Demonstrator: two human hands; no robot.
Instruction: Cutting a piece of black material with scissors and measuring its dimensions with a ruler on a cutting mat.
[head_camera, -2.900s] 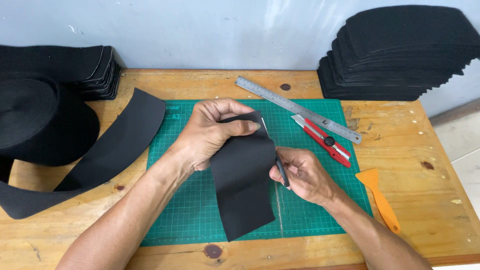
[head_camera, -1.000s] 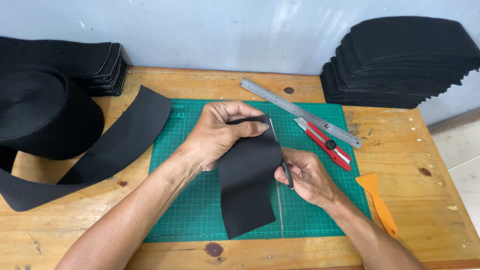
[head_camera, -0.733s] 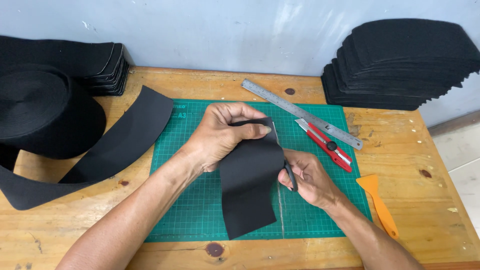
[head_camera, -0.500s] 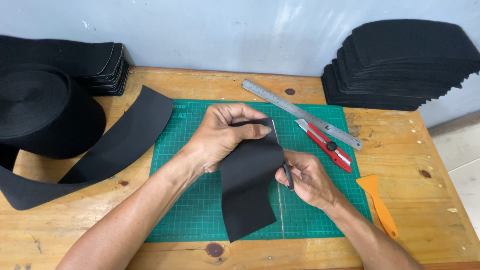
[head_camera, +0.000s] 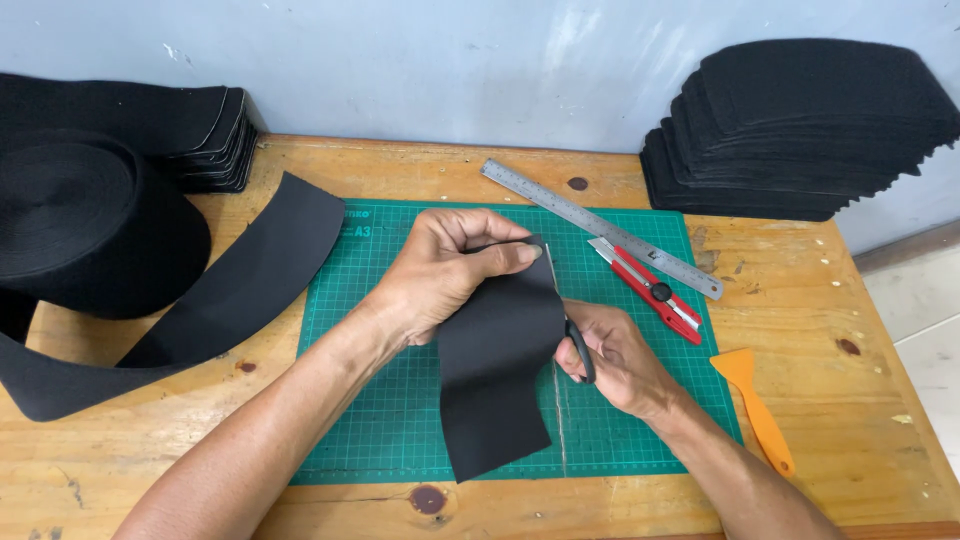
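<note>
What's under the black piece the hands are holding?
Under the black piece lies the green cutting mat on the wooden table. The mat's grid shows around it; the part beneath is hidden.

strip (head_camera: 495, 375) on mat (head_camera: 380, 260) — ruler (head_camera: 600, 227), knife (head_camera: 645, 290) right, roll (head_camera: 85, 225) left

No pkgs, labels, signs or screens.

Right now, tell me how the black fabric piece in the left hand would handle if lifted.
The black fabric piece is probably floppy: it curves and droops from the left hand onto the green cutting mat. It seems light, since a thumb-and-finger pinch holds it. Its matte surface likely isn't slippery.
</note>
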